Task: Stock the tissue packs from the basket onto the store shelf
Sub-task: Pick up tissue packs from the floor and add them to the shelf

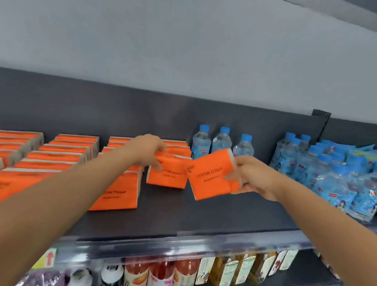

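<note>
Nearest, at six o'clock, bottled drinks [161, 279] line the lower tier. On the dark grey store shelf [197, 217] above, my left hand [147, 152] pinches the top of an upright orange plastic-wrapped tissue pack [167, 174]. At its three o'clock my right hand [252, 179] grips a second, tilted orange tissue pack [209, 176] (basket out of view). I judge placement is underway: next, square it and stand it alongside. Blue-capped clear water bottles [222, 140] stand behind at twelve.

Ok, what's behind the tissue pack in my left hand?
More orange tissue packs stand in a row behind that pack, reaching toward the dark back panel. The left hand and the pack hide how many.
</note>
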{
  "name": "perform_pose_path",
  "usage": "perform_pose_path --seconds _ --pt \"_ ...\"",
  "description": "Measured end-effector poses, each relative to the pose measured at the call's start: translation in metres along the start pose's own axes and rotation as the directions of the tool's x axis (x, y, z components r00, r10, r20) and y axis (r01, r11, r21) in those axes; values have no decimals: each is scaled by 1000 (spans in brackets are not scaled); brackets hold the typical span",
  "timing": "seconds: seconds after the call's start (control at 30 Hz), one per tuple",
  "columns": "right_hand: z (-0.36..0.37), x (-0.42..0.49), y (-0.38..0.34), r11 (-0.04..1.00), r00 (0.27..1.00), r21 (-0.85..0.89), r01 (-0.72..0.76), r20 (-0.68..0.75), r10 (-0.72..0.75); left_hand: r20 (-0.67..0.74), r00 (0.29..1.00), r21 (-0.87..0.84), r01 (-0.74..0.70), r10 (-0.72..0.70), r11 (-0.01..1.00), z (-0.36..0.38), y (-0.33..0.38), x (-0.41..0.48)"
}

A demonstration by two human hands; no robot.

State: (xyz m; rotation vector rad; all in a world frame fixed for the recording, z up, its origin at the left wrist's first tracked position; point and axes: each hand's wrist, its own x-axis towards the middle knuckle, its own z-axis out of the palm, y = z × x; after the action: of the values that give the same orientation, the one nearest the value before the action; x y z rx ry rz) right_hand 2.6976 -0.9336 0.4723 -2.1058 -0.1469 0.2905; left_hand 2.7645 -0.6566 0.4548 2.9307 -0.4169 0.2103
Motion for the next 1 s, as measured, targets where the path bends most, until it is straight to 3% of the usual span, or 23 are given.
perform_pose_path --seconds 0.23,0.43,0.8,1.0 --pt "23 74 27 998 996 9 -55 70 55 -81 996 216 40 -23 976 14 -1 28" --pt "54 111 38 999 1000 28 -16 15 15 -75 987 -54 138 -142 989 26 2 28" --pt "94 135 27 994 992 111 -23 -118 36 30 988 104 146 -150 984 29 8 27" --pt "106 137 27 990 981 137 -36 -186 62 81 982 79 166 -172 983 26 7 26"
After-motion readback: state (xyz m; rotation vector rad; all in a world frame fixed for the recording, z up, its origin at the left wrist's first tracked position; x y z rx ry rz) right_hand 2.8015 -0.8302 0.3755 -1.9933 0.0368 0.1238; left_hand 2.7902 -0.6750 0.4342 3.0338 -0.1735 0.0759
